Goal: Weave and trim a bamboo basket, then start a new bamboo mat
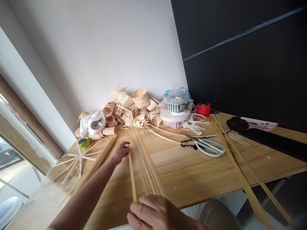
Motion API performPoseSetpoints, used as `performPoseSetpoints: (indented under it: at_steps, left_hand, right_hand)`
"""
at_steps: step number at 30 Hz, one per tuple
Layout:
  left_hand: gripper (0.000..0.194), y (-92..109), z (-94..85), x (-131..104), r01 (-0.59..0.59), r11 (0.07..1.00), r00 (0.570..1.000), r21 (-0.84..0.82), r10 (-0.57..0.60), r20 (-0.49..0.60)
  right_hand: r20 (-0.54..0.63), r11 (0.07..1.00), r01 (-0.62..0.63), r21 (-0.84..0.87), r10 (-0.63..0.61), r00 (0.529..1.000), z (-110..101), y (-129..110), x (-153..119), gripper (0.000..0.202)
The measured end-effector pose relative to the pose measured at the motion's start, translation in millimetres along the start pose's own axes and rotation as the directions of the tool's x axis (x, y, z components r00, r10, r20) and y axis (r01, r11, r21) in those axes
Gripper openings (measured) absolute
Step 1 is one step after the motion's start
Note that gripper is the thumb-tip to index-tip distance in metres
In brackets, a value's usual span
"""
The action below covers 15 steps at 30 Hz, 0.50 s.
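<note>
A long, flat bamboo strip [132,180] runs between my two hands over the wooden table [192,179]. My left hand [122,151] pinches its far part with thumb and fingers. Closer to me, my right hand [159,213] is closed around the near end, its fingertips partly hidden. Just right of this strip lies a row of several similar bamboo strips [146,163], side by side. A further bundle of strips [102,159] rests beyond my left forearm. Crossed strips form a star shape [80,156] at the table's left.
Woven bamboo baskets [140,97] are heaped against the wall. Scissors [209,147] lie right of centre, near a red thread spool [203,109] and a white turntable [175,115] bearing a box. Long strips [240,172] overhang the right front edge. Green tape [83,143] sits left.
</note>
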<state>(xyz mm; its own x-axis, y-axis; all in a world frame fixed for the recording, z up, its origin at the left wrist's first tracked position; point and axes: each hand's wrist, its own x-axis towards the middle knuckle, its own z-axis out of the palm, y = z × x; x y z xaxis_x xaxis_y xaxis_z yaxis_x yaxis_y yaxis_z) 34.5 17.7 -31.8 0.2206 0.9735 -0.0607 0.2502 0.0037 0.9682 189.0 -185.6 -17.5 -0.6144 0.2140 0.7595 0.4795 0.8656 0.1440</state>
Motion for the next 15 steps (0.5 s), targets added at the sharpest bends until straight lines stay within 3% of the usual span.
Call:
performPoseSetpoints:
  at_steps: [6,9,15]
  left_hand:
    - [0.031,-10.2,-5.4,24.7,-0.103,0.937,0.992,0.335,0.121,-0.034]
    - [0.022,-14.9,-7.0,31.1,-0.186,0.852,0.974,0.489,0.227,-0.025]
    - [0.014,-21.4,-3.3,29.0,-0.356,0.642,0.913,0.679,0.393,0.108]
  right_hand:
    - [0.049,0.996,-0.077,-0.046,0.079,0.996,17.2,7.8,-4.4,0.019]
    - [0.063,0.994,-0.106,-0.039,0.108,0.992,24.1,9.5,-6.0,0.023]
    - [-0.047,0.971,-0.236,0.045,0.238,0.97,43.9,5.5,-11.2,0.026]
